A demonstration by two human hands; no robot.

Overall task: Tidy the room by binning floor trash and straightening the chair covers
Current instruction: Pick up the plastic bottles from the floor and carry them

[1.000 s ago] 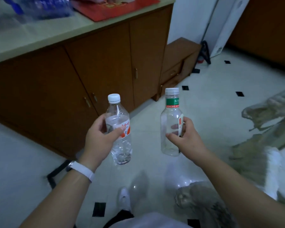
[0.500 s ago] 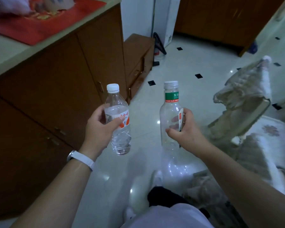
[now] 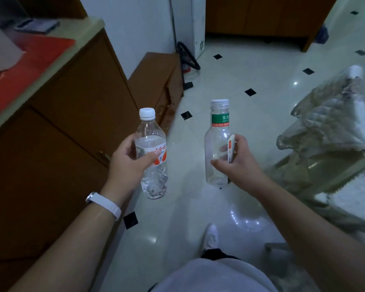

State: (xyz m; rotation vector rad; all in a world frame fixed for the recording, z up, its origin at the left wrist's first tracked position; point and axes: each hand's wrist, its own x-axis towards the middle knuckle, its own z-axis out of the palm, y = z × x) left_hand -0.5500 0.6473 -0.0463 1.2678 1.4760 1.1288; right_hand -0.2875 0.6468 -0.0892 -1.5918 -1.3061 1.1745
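Observation:
My left hand (image 3: 128, 160) grips a clear plastic bottle with a white cap and a red-and-white label (image 3: 153, 175), held upright. My right hand (image 3: 239, 160) grips a second clear empty bottle with a green neck label (image 3: 217, 131), also upright, and a small white-and-red wrapper (image 3: 230, 148) is pinched against it. Both bottles hang at waist height above the tiled floor. At the right stands a chair with a rumpled, lacy pale cover (image 3: 333, 123).
A long brown cabinet (image 3: 67, 131) with a beige top runs along the left; a red mat (image 3: 27, 66) lies on it. A lower brown cabinet (image 3: 158, 81) stands beyond it. White glossy floor with black diamond tiles (image 3: 240, 70) stretches ahead. My white shoe (image 3: 211, 237) is below.
The view has swung right and forward along the cabinet; more open floor and the covered chair have come into sight. Both hands keep the same hold on their bottles.

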